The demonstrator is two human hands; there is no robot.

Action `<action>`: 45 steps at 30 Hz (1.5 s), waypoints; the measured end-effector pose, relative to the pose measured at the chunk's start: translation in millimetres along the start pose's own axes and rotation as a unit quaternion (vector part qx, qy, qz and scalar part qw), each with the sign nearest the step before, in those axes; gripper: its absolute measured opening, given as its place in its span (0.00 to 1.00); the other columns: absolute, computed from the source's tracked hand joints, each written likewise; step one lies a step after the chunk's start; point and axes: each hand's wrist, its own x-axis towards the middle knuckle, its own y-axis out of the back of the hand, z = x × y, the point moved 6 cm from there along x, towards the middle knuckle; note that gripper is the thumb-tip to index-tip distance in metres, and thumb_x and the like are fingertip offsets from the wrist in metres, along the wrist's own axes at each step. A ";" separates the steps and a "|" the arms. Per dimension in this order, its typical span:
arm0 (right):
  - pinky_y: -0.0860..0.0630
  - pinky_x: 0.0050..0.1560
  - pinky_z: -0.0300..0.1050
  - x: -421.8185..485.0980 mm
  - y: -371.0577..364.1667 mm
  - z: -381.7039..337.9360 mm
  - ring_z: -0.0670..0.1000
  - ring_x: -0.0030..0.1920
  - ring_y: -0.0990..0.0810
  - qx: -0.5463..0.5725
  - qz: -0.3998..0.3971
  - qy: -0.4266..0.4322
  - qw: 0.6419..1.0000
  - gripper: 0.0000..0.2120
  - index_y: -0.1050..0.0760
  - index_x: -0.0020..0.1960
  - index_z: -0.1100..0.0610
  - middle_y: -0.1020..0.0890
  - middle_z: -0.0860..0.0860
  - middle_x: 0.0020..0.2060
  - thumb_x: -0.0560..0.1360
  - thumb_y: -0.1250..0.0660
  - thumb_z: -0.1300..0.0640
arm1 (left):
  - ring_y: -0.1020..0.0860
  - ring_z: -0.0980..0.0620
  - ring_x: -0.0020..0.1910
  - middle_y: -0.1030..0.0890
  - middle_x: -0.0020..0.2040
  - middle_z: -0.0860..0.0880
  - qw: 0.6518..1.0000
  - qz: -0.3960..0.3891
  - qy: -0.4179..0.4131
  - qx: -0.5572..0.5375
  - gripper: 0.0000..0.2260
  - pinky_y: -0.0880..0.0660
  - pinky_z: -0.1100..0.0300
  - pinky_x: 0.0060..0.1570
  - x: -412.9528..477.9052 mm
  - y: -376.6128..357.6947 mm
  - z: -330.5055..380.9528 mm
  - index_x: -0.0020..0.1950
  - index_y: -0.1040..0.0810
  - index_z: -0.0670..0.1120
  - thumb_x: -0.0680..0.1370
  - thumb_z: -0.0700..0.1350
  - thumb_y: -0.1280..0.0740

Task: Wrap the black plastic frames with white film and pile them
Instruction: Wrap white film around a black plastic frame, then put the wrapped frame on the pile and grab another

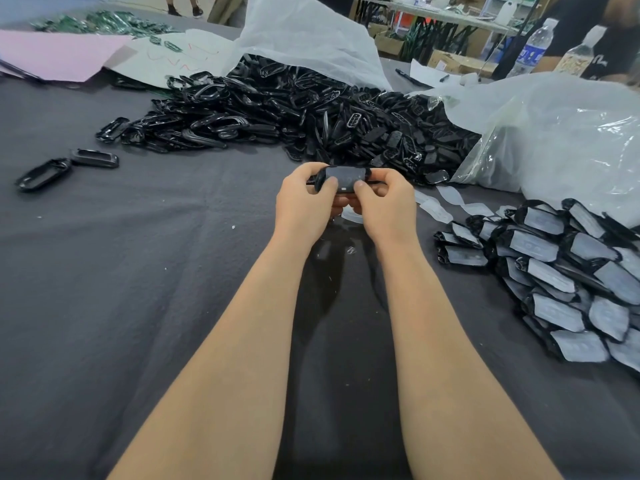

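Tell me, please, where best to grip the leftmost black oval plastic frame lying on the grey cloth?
Probably across its narrow width, from above: the black oval plastic frame lies flat on the grey cloth, open-centred, both long rails exposed.

no text can be read. the blue label [529, 57] on a bottle [536, 34] bears white marks, too blurred to make out. the second bottle [585, 43] beside it has a speckled label [571, 65] with no legible words. a white mark [601, 60] on a dark shirt [621, 46] is partly hidden. the pale sheet [145, 69] carries red scribbles [181, 65], not letters.
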 end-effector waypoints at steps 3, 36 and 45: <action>0.23 0.56 0.58 -1.8 -1.4 -2.2 0.57 0.48 0.17 0.000 -0.008 0.004 1.000 0.05 0.26 0.52 0.56 0.17 0.58 0.46 0.76 0.35 0.61 | 0.17 0.49 0.45 0.17 0.48 0.47 0.999 0.006 -0.019 0.031 0.07 0.19 0.52 0.48 -1.3 1.7 3.7 0.49 0.26 0.54 0.80 0.40 0.36; 0.39 0.60 0.50 -40.5 234.8 49.7 0.56 0.59 0.29 -0.260 0.337 -0.103 0.899 0.08 0.26 0.55 0.54 0.20 0.50 0.51 0.78 0.38 0.53 | 0.29 0.44 0.62 0.23 0.59 0.48 0.925 -0.116 -0.114 0.345 0.10 0.39 0.49 0.62 -83.8 -224.9 35.2 0.59 0.28 0.49 0.79 0.50 0.37; 0.39 0.60 0.49 -38.0 227.4 33.7 0.55 0.63 0.31 -0.285 0.339 -0.085 0.893 0.13 0.27 0.61 0.52 0.23 0.51 0.58 0.77 0.37 0.56 | 0.29 0.46 0.60 0.26 0.58 0.48 0.960 -0.077 -0.115 0.242 0.16 0.37 0.51 0.59 -74.0 -206.8 41.0 0.61 0.31 0.47 0.77 0.50 0.33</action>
